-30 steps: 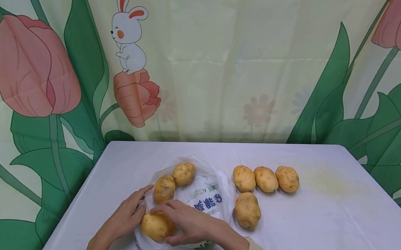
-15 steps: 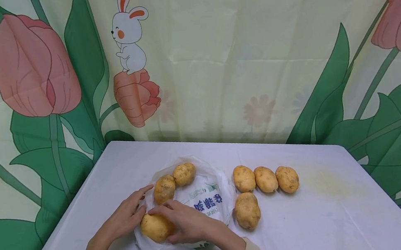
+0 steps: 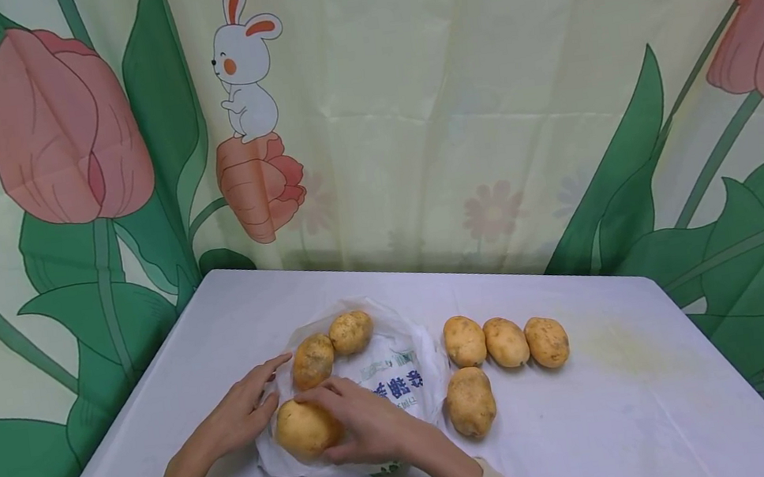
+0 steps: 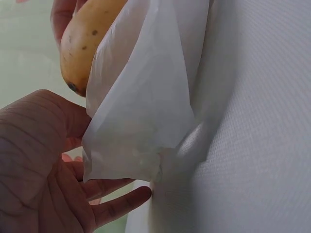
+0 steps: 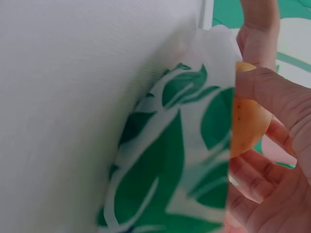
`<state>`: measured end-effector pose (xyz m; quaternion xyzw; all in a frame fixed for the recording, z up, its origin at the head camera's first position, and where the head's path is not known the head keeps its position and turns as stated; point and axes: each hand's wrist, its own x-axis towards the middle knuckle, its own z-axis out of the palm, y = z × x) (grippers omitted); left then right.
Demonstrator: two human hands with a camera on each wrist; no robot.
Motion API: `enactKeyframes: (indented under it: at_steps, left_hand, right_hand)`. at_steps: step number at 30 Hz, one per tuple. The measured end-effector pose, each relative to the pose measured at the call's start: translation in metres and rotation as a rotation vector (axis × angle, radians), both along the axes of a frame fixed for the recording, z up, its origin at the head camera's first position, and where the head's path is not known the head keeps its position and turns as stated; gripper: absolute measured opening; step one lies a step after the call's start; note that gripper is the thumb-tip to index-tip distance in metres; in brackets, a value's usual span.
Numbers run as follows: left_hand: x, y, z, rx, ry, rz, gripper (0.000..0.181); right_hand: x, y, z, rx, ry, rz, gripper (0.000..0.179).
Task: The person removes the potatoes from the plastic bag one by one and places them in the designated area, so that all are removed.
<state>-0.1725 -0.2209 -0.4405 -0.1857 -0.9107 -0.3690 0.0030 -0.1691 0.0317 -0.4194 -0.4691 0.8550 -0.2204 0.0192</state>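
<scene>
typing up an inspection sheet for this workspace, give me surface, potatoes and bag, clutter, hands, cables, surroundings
Surface: white cloth-covered table, pale yellowish stain toward the right.
Job's things: white plastic bag with blue lettering and green leaf print; one oval yellow-brown potato over it, two similar potatoes resting in it; four more potatoes on the table to its right.
Clutter: nothing seen.
Hands: right hand holds the oval potato; left hand at the bag's left edge, fingers extended.
Cables: nothing seen.
Surroundings: cream curtain printed with pink tulips and a white rabbit.

Held potato (image 3: 304, 430) shifted rightward, right fingers (image 3: 325, 398) too
</scene>
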Motion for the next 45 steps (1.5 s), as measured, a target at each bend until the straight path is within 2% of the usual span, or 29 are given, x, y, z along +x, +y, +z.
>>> enactKeyframes:
  at_steps: [9,16,24,32,41,45]
  left_hand:
    - [0.001,-0.002,-0.002,0.003,0.031,-0.007,0.053]
    - [0.000,-0.002,-0.002,0.002,0.048,-0.008,0.051]
    - [-0.001,0.000,-0.004,-0.004,0.025,0.023,0.052]
    - [0.000,0.001,-0.001,0.000,-0.002,0.024,0.054]
    - [0.000,0.000,-0.001,-0.005,-0.036,0.036,0.055]
    - [0.000,0.001,-0.001,-0.008,-0.039,0.039,0.055]
  right_hand:
    - [0.005,0.019,0.008,-0.073,-0.017,-0.022,0.074]
    - [0.011,0.037,0.018,-0.083,-0.066,-0.056,0.076]
    - [0.019,0.056,0.020,-0.098,-0.063,-0.084,0.075]
    - [0.023,0.072,0.021,-0.139,-0.063,-0.133,0.078]
    - [0.023,0.091,0.025,-0.157,-0.130,-0.255,0.076]
    - [0.024,0.099,0.028,-0.178,-0.134,-0.305,0.074]
